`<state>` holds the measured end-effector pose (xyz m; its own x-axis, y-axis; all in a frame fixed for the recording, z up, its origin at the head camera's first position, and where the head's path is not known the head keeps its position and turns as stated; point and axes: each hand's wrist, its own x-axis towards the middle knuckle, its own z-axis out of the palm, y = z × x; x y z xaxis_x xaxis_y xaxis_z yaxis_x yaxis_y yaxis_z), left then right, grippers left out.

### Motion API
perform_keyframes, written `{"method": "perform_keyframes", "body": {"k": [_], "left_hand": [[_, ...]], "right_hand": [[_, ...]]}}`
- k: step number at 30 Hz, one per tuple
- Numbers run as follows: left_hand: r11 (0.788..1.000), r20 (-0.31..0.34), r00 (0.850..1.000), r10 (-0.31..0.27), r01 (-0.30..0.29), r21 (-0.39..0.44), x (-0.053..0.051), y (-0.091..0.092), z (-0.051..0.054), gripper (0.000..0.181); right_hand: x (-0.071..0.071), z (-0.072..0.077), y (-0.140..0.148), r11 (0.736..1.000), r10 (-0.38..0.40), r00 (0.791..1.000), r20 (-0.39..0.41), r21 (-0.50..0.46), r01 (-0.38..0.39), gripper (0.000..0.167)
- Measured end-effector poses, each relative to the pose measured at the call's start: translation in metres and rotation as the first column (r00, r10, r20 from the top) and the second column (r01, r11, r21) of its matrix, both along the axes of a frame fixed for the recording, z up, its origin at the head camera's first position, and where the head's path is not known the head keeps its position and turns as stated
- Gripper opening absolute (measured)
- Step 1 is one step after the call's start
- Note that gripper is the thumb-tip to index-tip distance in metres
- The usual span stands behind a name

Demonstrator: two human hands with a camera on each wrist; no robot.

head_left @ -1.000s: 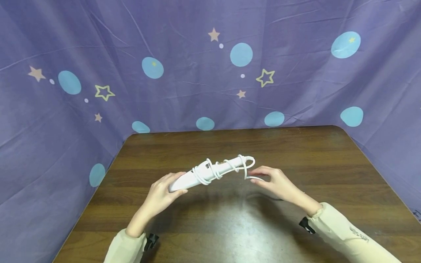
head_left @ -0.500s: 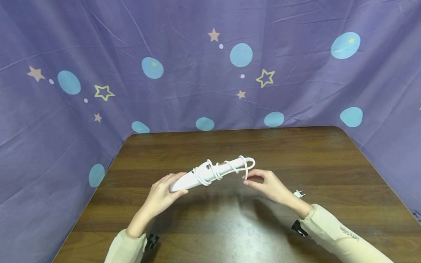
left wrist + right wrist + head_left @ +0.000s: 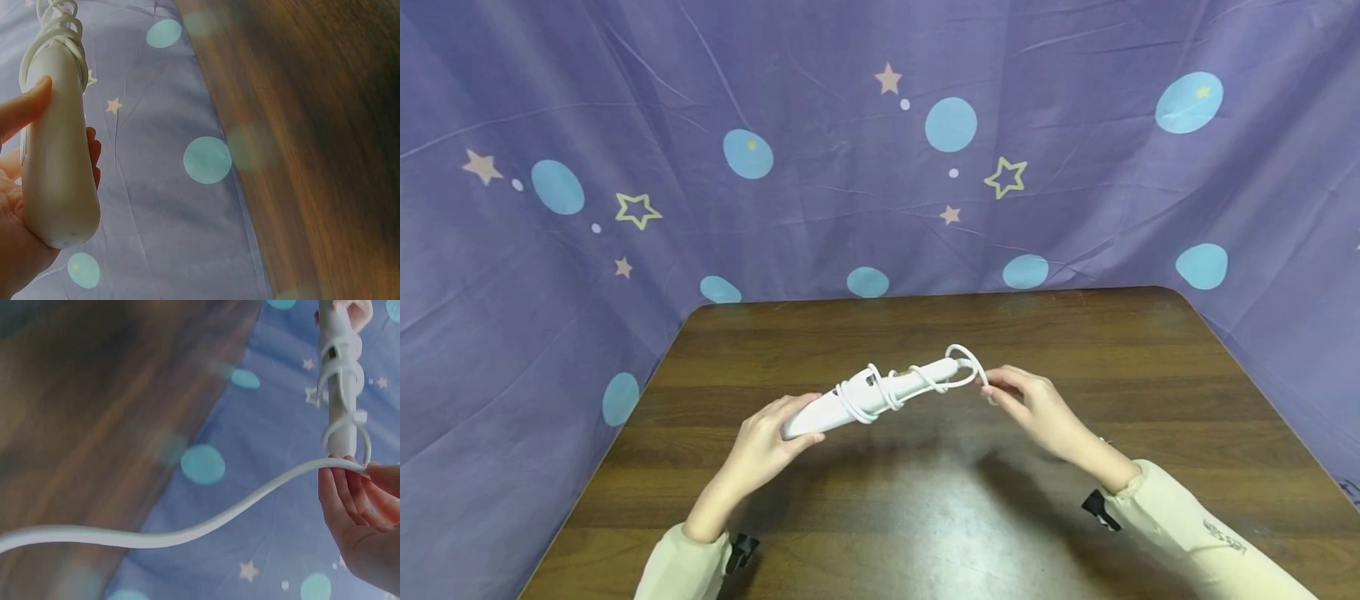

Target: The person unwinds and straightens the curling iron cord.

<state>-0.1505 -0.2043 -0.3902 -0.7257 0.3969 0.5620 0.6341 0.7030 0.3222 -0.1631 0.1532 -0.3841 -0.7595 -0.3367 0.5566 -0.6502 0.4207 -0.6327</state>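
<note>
My left hand (image 3: 765,442) grips the wide end of a long white device (image 3: 822,414), held tilted above the table. In the left wrist view the thumb lies across the device (image 3: 61,169). A white cord (image 3: 891,397) winds in several turns around its body and loops at the narrow far end. There my right hand (image 3: 1047,414) pinches the cord between thumb and fingers. The right wrist view shows the free length of cord (image 3: 162,540) running away from the right hand (image 3: 369,534) to the left edge.
The brown wooden table (image 3: 760,333) lies below both hands. Behind it and at its sides hangs a purple curtain (image 3: 820,208) with stars and blue dots. A small part of the plug (image 3: 1103,439) shows beside the right forearm.
My right hand first moved left and down along the cord, then up and right, lifting the loop at the narrow end. The left hand has barely moved. The plug came into sight and is now mostly hidden.
</note>
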Motion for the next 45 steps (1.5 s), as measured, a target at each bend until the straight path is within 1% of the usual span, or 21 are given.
{"method": "perform_keyframes", "body": {"k": [3, 5, 8, 13, 15, 18, 22, 25, 30, 33, 37, 39, 41, 42, 45], "left_hand": [[1.000, 0.017, 1.000, -0.013, 0.012, 0.012, 0.001, 0.000, 0.002, 0.050], [1.000, 0.032, 0.999, -0.022, 0.021, 0.022, 0.001, 0.000, 0.003, 0.050], [0.999, 0.048, 0.998, -0.037, 0.035, 0.036, 0.002, 0.000, 0.004, 0.049], [0.996, 0.058, 0.996, -0.061, 0.057, 0.070, 0.004, 0.002, 0.006, 0.049], [0.994, 0.059, 0.996, -0.069, 0.063, 0.086, 0.004, 0.003, 0.007, 0.049], [0.993, 0.054, 0.996, -0.068, 0.062, 0.104, 0.004, 0.003, 0.007, 0.050], [0.993, 0.038, 0.998, -0.054, 0.049, 0.111, 0.003, 0.002, 0.005, 0.051], [0.993, 0.023, 0.999, -0.037, 0.034, 0.111, 0.002, 0.002, 0.005, 0.051], [0.996, 0.002, 1.000, 0.003, -0.003, 0.087, 0.001, 0.000, 0.004, 0.051], [0.998, -0.004, 1.000, 0.023, -0.023, 0.062, 0.000, -0.001, 0.003, 0.051], [0.999, -0.007, 0.999, 0.038, -0.038, 0.026, 0.001, -0.003, 0.001, 0.051], [0.999, -0.005, 0.999, 0.040, -0.040, 0.010, 0.001, -0.004, 0.001, 0.051], [0.999, 0.001, 0.999, 0.039, -0.039, -0.008, 0.002, -0.005, 0.001, 0.051], [0.999, 0.005, 0.999, 0.038, -0.038, -0.017, 0.002, -0.006, 0.001, 0.051], [0.999, 0.018, 0.999, 0.037, -0.037, -0.040, 0.002, -0.007, 0.001, 0.049]], "right_hand": [[-0.007, 0.005, 0.010, 0.998, -0.057, 0.997, -0.053, 0.032, 0.059, 0.015], [-0.013, 0.007, 0.016, 0.994, -0.088, 0.994, -0.072, 0.054, 0.092, 0.016], [-0.020, 0.005, 0.023, 0.991, -0.105, 0.991, -0.088, 0.080, 0.112, 0.016], [-0.029, -0.003, 0.029, 0.988, -0.083, 0.989, -0.119, 0.120, 0.097, 0.017], [-0.031, -0.006, 0.030, 0.987, -0.057, 0.988, -0.144, 0.144, 0.078, 0.019], [-0.033, -0.012, 0.031, 0.978, -0.003, 0.984, -0.177, 0.207, 0.040, 0.020], [-0.030, -0.019, 0.032, 0.960, 0.102, 0.977, -0.185, 0.276, -0.048, 0.021], [-0.025, -0.022, 0.031, 0.948, 0.176, 0.970, -0.166, 0.293, -0.122, 0.022], [-0.012, -0.020, 0.031, 0.933, 0.244, 0.960, -0.134, 0.302, -0.195, 0.022], [-0.004, -0.017, 0.033, 0.927, 0.270, 0.952, -0.143, 0.306, -0.217, 0.019], [0.005, -0.011, 0.035, 0.927, 0.296, 0.935, -0.193, 0.294, -0.233, 0.018], [0.008, -0.006, 0.037, 0.931, 0.300, 0.927, -0.223, 0.280, -0.234, 0.016], [0.009, -0.002, 0.038, 0.939, 0.296, 0.923, -0.245, 0.254, -0.233, 0.015], [0.010, 0.001, 0.039, 0.943, 0.290, 0.922, -0.256, 0.240, -0.230, 0.016], [0.009, 0.007, 0.041, 0.960, 0.251, 0.928, -0.275, 0.195, -0.202, 0.017]]}}
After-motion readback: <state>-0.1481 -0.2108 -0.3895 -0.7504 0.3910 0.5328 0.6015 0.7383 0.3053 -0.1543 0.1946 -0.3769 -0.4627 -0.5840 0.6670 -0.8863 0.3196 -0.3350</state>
